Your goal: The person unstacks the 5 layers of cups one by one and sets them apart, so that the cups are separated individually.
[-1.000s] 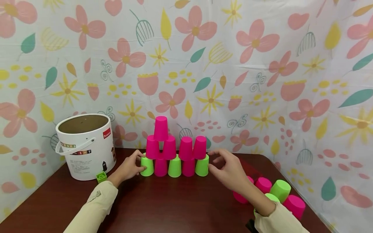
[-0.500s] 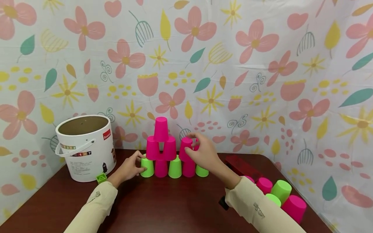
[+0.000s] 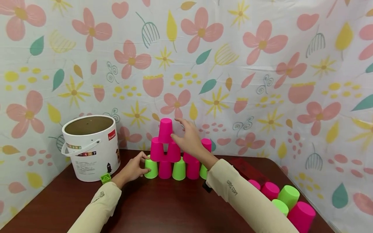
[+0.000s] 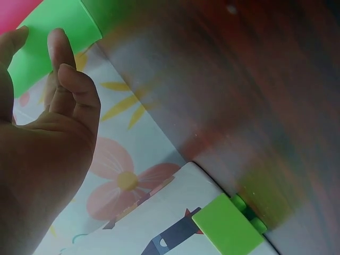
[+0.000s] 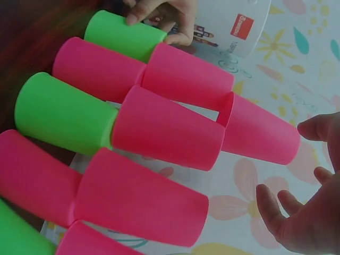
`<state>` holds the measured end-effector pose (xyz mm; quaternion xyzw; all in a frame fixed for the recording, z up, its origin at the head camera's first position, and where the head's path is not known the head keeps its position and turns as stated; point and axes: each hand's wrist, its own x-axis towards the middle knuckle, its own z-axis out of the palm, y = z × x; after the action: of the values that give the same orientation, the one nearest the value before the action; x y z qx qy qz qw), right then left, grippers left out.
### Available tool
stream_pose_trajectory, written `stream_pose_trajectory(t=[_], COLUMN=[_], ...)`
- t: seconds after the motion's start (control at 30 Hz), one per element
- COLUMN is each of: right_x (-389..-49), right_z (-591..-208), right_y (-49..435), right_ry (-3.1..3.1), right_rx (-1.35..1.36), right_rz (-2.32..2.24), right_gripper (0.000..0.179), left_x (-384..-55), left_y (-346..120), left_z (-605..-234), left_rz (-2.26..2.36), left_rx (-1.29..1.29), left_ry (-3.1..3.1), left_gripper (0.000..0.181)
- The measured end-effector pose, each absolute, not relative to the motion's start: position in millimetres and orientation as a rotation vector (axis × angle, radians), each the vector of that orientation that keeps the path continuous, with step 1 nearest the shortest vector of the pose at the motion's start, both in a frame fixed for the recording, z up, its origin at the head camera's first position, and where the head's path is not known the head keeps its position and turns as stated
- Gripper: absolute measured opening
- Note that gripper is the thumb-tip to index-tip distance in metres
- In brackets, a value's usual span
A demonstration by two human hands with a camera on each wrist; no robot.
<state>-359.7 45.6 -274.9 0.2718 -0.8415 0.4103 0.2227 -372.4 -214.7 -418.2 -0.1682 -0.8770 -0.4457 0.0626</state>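
Observation:
Upside-down cups stand in a stacked wall, green and pink along the bottom and pink above. One pink cup (image 3: 166, 130) tops the left part. My left hand (image 3: 133, 168) holds the leftmost green cup (image 3: 151, 169) between thumb and fingers; in the left wrist view its fingertips lie against that green cup (image 4: 58, 24). My right hand (image 3: 188, 137) is beside the top pink cup, fingers spread and bent, gripping nothing. In the right wrist view one fingertip is at the edge of the top cup (image 5: 260, 130), and contact is unclear. The right forearm partly hides the right-hand cups.
Several loose pink and green cups (image 3: 288, 197) stand at the table's right. A white bucket (image 3: 93, 155) with a handle stands at the left, a green toy brick (image 3: 106, 178) before it. A dark red flat object (image 3: 247, 168) lies behind the right arm. Patterned cloth hangs behind.
My right hand has moved from the wall's right end, left and up past the second-row cups, to the top pink cup. My left hand stays at the leftmost green cup. The view shifts slightly.

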Motion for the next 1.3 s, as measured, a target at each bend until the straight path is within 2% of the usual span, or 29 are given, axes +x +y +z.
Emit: stream_pose_trajectory(t=[0.37, 0.8, 1.0, 1.3], right_x=[-373.2, -377.2, -364.9, -324.0], right_z=[-274.4, -281.7, -286.2, -288.7], right_y=[25.6, 25.5, 38.8, 66.1], right_ry=[-2.413, -2.319, -2.198, -2.131], right_rx=[0.755, 0.763, 0.789, 0.776], right_rz=[1.137, 1.292, 1.34, 1.403], right_gripper=[0.064, 0.05, 0.049, 0.048], left_x=[-371.0, -372.8, -372.0, -371.5], left_y=[-214.5, -214.7, -212.9, -214.9], left_z=[-415.3, -417.1, -420.1, -418.6], left_rz=[-1.332, -1.31, -1.306, -1.297], left_rx=[-0.542, -0.518, -0.513, -0.523], left_ry=[-2.66, -2.656, -2.648, -2.659], left_gripper=[0.041, 0.042, 0.042, 0.042])
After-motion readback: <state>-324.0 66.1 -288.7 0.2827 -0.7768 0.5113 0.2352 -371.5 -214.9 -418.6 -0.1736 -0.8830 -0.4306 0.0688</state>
